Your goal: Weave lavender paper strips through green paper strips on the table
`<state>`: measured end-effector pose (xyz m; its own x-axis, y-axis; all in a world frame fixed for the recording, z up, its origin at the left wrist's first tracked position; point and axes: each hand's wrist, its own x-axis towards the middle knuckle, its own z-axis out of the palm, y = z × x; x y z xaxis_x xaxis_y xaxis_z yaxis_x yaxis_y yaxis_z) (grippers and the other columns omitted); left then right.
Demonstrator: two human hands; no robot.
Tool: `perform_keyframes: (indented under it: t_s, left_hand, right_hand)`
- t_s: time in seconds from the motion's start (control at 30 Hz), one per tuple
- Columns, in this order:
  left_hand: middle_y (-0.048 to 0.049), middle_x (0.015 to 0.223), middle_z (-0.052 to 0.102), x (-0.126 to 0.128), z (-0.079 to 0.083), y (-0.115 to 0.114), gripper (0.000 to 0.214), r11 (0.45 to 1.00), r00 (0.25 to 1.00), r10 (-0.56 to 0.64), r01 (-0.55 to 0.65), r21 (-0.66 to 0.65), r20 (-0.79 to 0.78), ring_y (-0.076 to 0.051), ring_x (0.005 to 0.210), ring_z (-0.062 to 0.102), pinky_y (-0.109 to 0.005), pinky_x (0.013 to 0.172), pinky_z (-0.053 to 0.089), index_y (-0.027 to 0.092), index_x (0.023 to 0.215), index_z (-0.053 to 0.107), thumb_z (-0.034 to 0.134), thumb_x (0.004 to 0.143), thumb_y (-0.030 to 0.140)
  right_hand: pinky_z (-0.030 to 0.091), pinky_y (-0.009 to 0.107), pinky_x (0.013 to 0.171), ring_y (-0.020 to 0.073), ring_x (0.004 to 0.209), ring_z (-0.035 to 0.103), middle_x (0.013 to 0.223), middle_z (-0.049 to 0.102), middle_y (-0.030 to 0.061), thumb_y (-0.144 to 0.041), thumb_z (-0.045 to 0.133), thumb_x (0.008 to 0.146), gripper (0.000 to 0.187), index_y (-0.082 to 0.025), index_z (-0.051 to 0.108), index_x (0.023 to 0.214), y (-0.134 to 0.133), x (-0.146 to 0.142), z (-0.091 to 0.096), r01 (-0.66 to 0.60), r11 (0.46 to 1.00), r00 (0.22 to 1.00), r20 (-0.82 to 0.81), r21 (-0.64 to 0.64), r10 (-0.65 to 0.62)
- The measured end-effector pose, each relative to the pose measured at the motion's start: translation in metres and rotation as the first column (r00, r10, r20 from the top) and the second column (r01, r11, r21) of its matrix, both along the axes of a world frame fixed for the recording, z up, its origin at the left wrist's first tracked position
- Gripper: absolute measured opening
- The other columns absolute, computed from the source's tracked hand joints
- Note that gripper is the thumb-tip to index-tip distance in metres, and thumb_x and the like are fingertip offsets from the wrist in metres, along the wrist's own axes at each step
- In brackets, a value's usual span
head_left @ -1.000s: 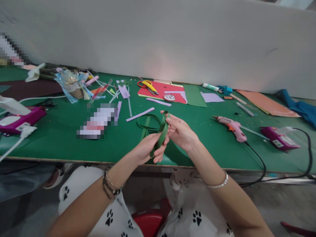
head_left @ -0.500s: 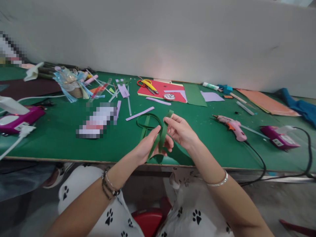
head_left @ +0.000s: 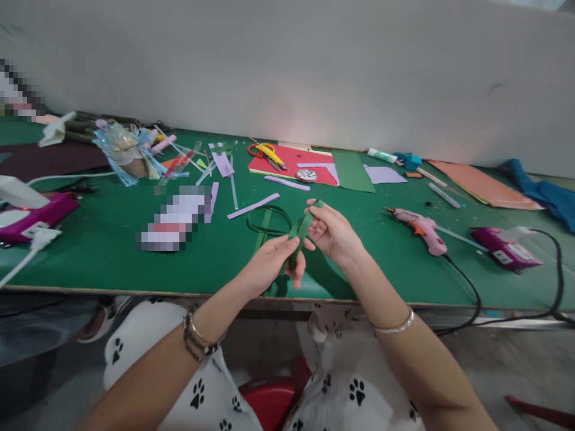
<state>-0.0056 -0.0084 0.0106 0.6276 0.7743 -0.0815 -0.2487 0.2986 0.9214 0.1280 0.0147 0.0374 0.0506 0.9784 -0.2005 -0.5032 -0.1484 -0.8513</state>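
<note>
My left hand (head_left: 272,263) pinches a narrow green paper strip (head_left: 304,227) between thumb and fingers, just above the table's front half. Higher and to the right, the fingertips of my right hand (head_left: 336,234) are closed on the strip's upper end. The strip slants between both hands, and its lower part is partly hidden behind my left fingers. A green strip bent into a loop (head_left: 269,209) shows just beyond my left hand, with another straight green strip (head_left: 261,238) below it. Whether these join the held strip I cannot tell.
Yellow-handled scissors (head_left: 269,154) lie on red paper (head_left: 291,157) beside a green sheet (head_left: 353,170). A pink glue gun (head_left: 422,230) with a cord lies right, near a purple power strip (head_left: 505,246). Lilac strips (head_left: 254,205) are scattered behind my hands. A second power strip (head_left: 40,221) stands left.
My right hand has moved slightly up and right along with the strip's end. My left hand has shifted its hold, and the strip now slants more to the right.
</note>
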Motion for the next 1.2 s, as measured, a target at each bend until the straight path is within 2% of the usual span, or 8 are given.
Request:
perform_keyframes:
  t_s: [0.3, 0.5, 0.67, 0.8, 0.93, 1.07, 1.13, 1.2]
  left_hand:
    - [0.0013, 0.044, 0.045, 0.001, 0.002, 0.001, 0.054, 0.963, 0.968, -0.091, 0.145, -0.228, 0.232, -0.006, 0.035, 0.043, -0.018, 0.041, 0.034, 0.014, 0.048, 0.046, 0.023, 0.092, 0.036]
    - [0.0045, 0.045, 0.045, 0.005, 0.000, 0.000, 0.031, 0.962, 0.993, 0.047, -0.015, -0.272, 0.111, -0.007, 0.041, 0.046, -0.018, 0.046, 0.038, 0.014, 0.074, 0.057, 0.032, 0.090, 0.021]
    - [0.0070, 0.035, 0.026, 0.004, 0.000, 0.002, 0.050, 0.959, 0.983, 0.039, 0.015, -0.284, 0.182, -0.006, 0.035, 0.034, -0.015, 0.044, 0.031, 0.013, 0.063, 0.055, 0.021, 0.094, 0.032]
    - [0.0067, 0.036, 0.032, 0.002, 0.004, 0.003, 0.055, 0.961, 0.988, -0.003, 0.045, -0.273, 0.151, -0.006, 0.032, 0.032, -0.017, 0.042, 0.031, 0.015, 0.066, 0.053, 0.014, 0.092, 0.043]
    - [0.0081, 0.042, 0.038, 0.000, 0.002, 0.003, 0.030, 0.993, 0.999, 0.045, -0.044, -0.111, 0.011, -0.005, 0.033, 0.032, -0.017, 0.040, 0.026, 0.016, 0.073, 0.050, 0.039, 0.087, 0.040]
    - [0.0093, 0.042, 0.031, -0.006, 0.000, 0.008, 0.027, 0.988, 0.975, 0.106, -0.080, 0.134, -0.196, -0.006, 0.032, 0.024, -0.019, 0.039, 0.020, 0.018, 0.072, 0.050, 0.041, 0.085, 0.040]
    - [0.0073, 0.044, 0.034, -0.012, 0.003, 0.012, 0.026, 0.938, 0.911, 0.214, -0.089, 0.336, -0.354, -0.008, 0.036, 0.028, -0.020, 0.042, 0.022, 0.018, 0.069, 0.052, 0.041, 0.084, 0.036]
    - [0.0030, 0.051, 0.046, -0.018, 0.006, 0.015, 0.022, 0.811, 0.779, 0.399, -0.054, 0.582, -0.484, -0.011, 0.046, 0.039, -0.021, 0.047, 0.024, 0.019, 0.067, 0.055, 0.043, 0.083, 0.030]
  right_hand:
    - [0.039, 0.015, 0.047, 0.0007, 0.043, 0.043, 0.051, 0.048, -0.0095, -0.016, 0.068, 0.059, 0.017, -0.018, 0.058, 0.072, 0.002, -0.001, -0.005, -0.049, 0.998, 0.999, -0.022, 0.032, 0.050]
    - [0.036, 0.016, 0.043, 0.0025, 0.042, 0.043, 0.048, 0.046, -0.0104, -0.019, 0.071, 0.056, 0.023, -0.019, 0.056, 0.074, 0.001, 0.000, -0.008, -0.105, 0.990, 0.993, 0.061, 0.092, 0.099]
    - [0.039, 0.017, 0.048, 0.0016, 0.043, 0.043, 0.051, 0.047, -0.0102, -0.019, 0.073, 0.054, 0.025, -0.019, 0.056, 0.072, 0.001, 0.002, -0.008, -0.092, 0.984, 0.988, 0.139, 0.155, 0.070]
    - [0.036, 0.018, 0.049, 0.0026, 0.045, 0.043, 0.053, 0.045, -0.0101, -0.021, 0.071, 0.056, 0.023, -0.020, 0.055, 0.072, 0.003, 0.004, -0.009, -0.084, 0.980, 0.964, 0.266, 0.182, 0.034]
    - [0.032, 0.020, 0.048, 0.0040, 0.048, 0.042, 0.053, 0.044, -0.0096, -0.022, 0.068, 0.060, 0.020, -0.020, 0.056, 0.076, 0.004, 0.010, -0.009, -0.103, 0.966, 0.899, 0.438, 0.237, -0.012]
    - [0.032, 0.021, 0.050, 0.0039, 0.050, 0.043, 0.067, 0.050, -0.0070, -0.023, 0.067, 0.060, 0.022, -0.020, 0.056, 0.079, 0.006, 0.021, -0.006, -0.155, 0.948, 0.879, 0.477, 0.276, 0.005]
    - [0.034, 0.021, 0.052, 0.0043, 0.052, 0.043, 0.070, 0.050, -0.0062, -0.023, 0.066, 0.061, 0.021, -0.021, 0.056, 0.080, 0.007, 0.028, -0.005, -0.175, 0.939, 0.867, 0.498, 0.298, 0.004]
    - [0.038, 0.023, 0.057, 0.0065, 0.058, 0.046, 0.071, 0.050, -0.0048, -0.023, 0.063, 0.064, 0.018, -0.021, 0.056, 0.080, 0.009, 0.033, -0.005, -0.236, 0.920, 0.806, 0.592, 0.313, 0.005]
